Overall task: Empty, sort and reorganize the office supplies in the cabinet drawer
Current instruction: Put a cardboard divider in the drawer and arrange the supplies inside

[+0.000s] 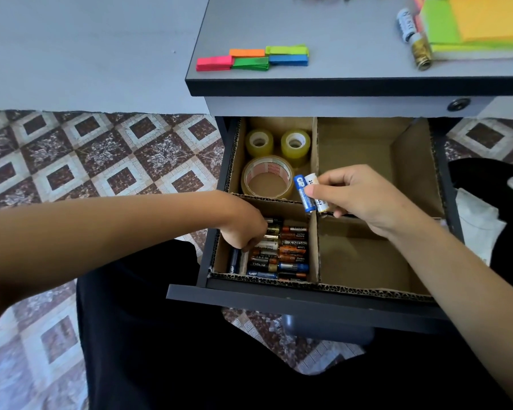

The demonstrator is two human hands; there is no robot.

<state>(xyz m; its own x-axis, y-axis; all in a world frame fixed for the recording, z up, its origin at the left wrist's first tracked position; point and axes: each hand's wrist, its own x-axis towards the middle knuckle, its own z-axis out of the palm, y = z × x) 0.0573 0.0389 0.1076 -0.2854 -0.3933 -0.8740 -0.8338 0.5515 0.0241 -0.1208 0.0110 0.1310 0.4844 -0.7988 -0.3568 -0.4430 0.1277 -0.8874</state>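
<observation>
Drawer [293, 301] pulled open, split by cardboard dividers [314, 238] into four compartments. Near-left compartment packed with batteries [289, 253] lying in rows. Left hand [243, 229] down among them, fingers [249, 243] curled onto the pile; cannot tell whether gripping one. Right hand [359, 196] over the dividers' crossing, pinching two batteries [305, 193], one blue, one white. Far-left compartment: three tape rolls [268, 180], the big one nearest. Farther back, on the grey worktop [338, 31]: coloured flags [252, 59] at left, sticky notes [480, 25] at far right, cells [404, 25] just beside them. Patterned floor [101, 158] to the left. Left forearm crossing the drawer's left wall.
</observation>
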